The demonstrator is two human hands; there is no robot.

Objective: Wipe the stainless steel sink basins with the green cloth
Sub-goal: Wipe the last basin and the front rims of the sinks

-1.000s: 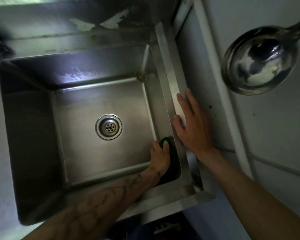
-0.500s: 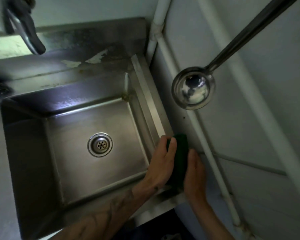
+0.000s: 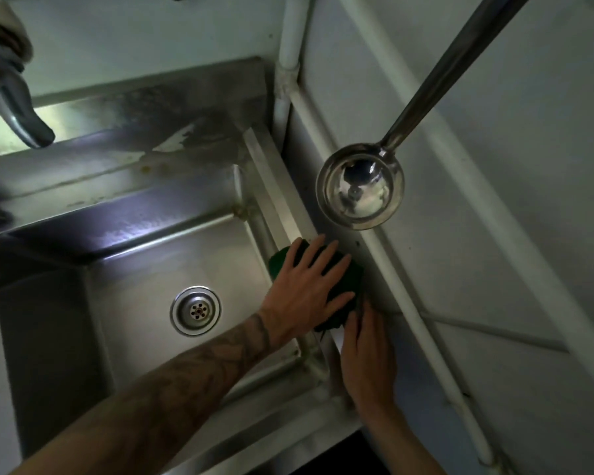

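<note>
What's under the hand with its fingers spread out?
The green cloth, pressed flat by the left hand on the sink's right rim. Its dark edges poke out around the fingers. The cloth's middle and the rim beneath are covered, so they cannot be seen.

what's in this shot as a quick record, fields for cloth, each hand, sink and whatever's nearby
cloth: green cloth on the sink's right rim, mostly under the left hand
left hand: left hand flat on the cloth, palm down
right hand: right hand at the cloth's near edge; grip unclear
sink: steel sink, drain in the basin floor
nearby: ladle by the wall, tap upper left
</note>
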